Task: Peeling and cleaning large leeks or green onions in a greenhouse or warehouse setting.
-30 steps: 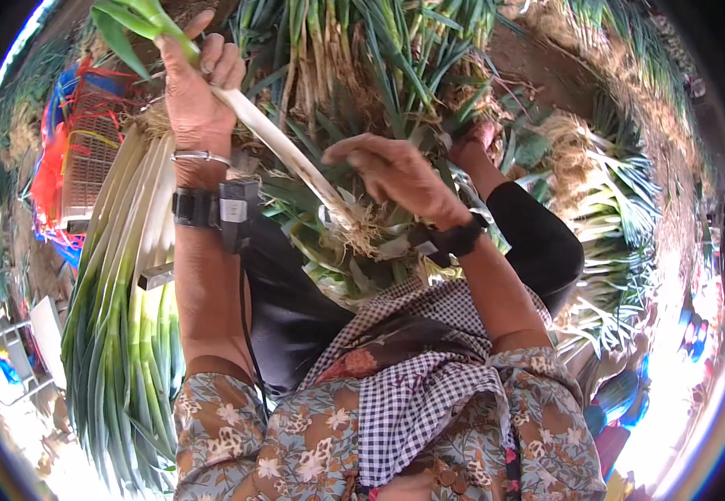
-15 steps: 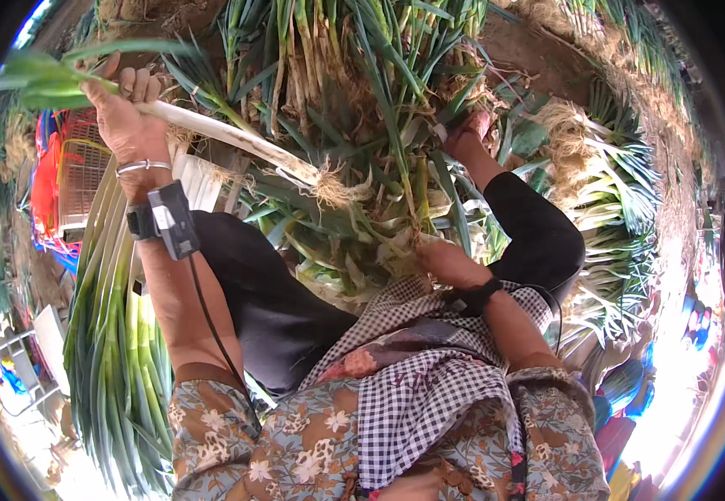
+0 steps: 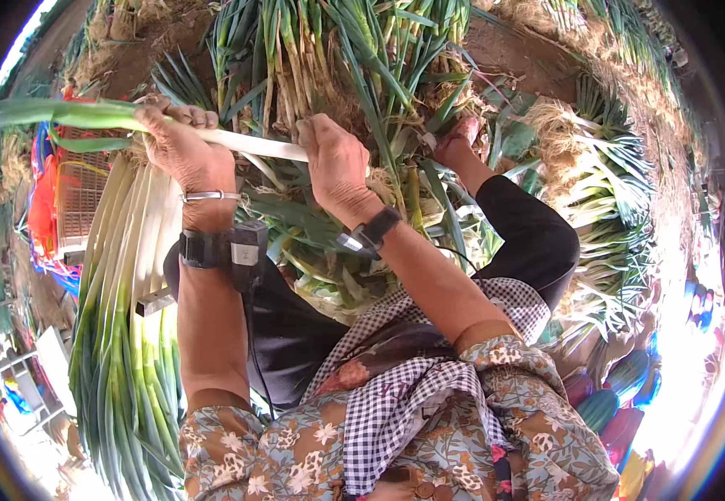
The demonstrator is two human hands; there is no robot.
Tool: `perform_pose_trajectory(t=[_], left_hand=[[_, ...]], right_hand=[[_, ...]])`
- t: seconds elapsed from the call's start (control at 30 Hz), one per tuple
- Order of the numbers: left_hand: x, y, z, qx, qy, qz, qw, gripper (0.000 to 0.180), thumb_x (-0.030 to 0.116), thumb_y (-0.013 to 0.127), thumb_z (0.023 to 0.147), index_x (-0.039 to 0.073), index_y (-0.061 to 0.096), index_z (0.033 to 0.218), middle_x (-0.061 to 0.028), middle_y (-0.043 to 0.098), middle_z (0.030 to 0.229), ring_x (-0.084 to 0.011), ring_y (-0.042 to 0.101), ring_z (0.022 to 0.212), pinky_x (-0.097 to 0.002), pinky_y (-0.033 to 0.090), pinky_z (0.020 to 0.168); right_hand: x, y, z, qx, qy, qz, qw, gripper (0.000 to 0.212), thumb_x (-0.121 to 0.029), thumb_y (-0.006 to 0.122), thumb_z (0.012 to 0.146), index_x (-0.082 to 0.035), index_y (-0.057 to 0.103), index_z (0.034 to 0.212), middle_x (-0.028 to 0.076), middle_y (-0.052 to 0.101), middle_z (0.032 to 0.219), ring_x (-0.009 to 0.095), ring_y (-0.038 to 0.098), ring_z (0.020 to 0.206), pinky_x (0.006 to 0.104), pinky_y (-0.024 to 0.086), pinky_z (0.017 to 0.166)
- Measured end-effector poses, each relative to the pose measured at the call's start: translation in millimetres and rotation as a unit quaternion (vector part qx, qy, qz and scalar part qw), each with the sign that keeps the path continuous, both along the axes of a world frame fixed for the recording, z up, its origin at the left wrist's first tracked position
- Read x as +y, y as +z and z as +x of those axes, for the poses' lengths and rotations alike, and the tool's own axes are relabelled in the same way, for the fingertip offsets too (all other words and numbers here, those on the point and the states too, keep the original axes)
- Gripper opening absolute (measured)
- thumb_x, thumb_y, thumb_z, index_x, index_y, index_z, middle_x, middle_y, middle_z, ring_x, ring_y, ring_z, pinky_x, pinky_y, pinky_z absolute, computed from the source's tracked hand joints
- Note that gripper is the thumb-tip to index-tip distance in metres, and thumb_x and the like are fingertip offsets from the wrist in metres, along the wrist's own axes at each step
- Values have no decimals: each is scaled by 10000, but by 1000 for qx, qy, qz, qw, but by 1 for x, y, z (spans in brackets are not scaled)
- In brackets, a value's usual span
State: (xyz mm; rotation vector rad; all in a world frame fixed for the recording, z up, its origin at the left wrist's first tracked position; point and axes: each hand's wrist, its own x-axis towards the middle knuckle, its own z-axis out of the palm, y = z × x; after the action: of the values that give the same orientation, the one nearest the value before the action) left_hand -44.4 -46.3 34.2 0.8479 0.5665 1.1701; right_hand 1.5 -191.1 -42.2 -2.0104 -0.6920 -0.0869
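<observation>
A long green onion [image 3: 254, 146] lies nearly level across the upper left, its green leaves pointing left and its white stalk right. My left hand [image 3: 189, 150] is closed around it where green turns to white. My right hand [image 3: 335, 163] grips the white stalk at its right end; the root end is hidden behind that hand. Under my left forearm and beside it, a bundle of trimmed green onions [image 3: 124, 275] lies with white stalks up and leaves toward the bottom.
Untrimmed green onions [image 3: 296, 58] stand in a bunch at the far middle. Stripped leaves [image 3: 329, 267] litter the ground between my legs. More green onions with bushy roots [image 3: 605, 184] lie in a row on the right. A brown woven basket [image 3: 83, 196] sits at the left.
My right hand has come up from my lap and taken hold of the stalk's root end. My left hand has shifted slightly right and down, and the onion lies more level.
</observation>
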Motion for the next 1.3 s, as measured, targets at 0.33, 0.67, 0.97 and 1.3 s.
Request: perform_pose_trajectory(t=[0.33, 0.67, 0.97, 1.3], left_hand=[[-2, 7, 11, -83, -270, 93, 955, 525, 587, 584, 861, 68, 530, 916, 42, 309, 600, -80, 264, 491, -241, 231, 439], [-9, 5, 20, -64, -232, 75, 968, 570, 624, 582, 835, 60, 511, 877, 43, 277, 609, -78, 228, 508, -230, 218, 449], [-11, -3, 21, -41, -219, 16, 975, 540, 601, 549, 873, 66, 479, 890, 34, 267, 621, -89, 248, 543, -243, 236, 487], [27, 5, 0, -32, -129, 39, 990, 570, 571, 536, 893, 14, 525, 1015, 17, 329, 668, -111, 307, 594, -256, 280, 535]], right_hand=[[-8, -26, 31, 443, 201, 43, 873, 338, -284, 546, 970, -4, 614, 794, -5, 458, 524, 94, 385, 440, 285, 340, 425], [-79, 14, 1, 105, 166, 93, 976, 189, -202, 648, 893, -18, 624, 926, 56, 574, 743, 203, 605, 669, 322, 495, 593], [-79, 8, 2, -93, 149, -11, 984, 113, -122, 662, 833, -29, 603, 858, 110, 606, 807, 299, 618, 660, 374, 508, 577], [-119, 5, -8, 86, 170, 45, 981, 108, -123, 531, 945, -25, 552, 983, 132, 627, 832, 263, 621, 682, 330, 505, 602]])
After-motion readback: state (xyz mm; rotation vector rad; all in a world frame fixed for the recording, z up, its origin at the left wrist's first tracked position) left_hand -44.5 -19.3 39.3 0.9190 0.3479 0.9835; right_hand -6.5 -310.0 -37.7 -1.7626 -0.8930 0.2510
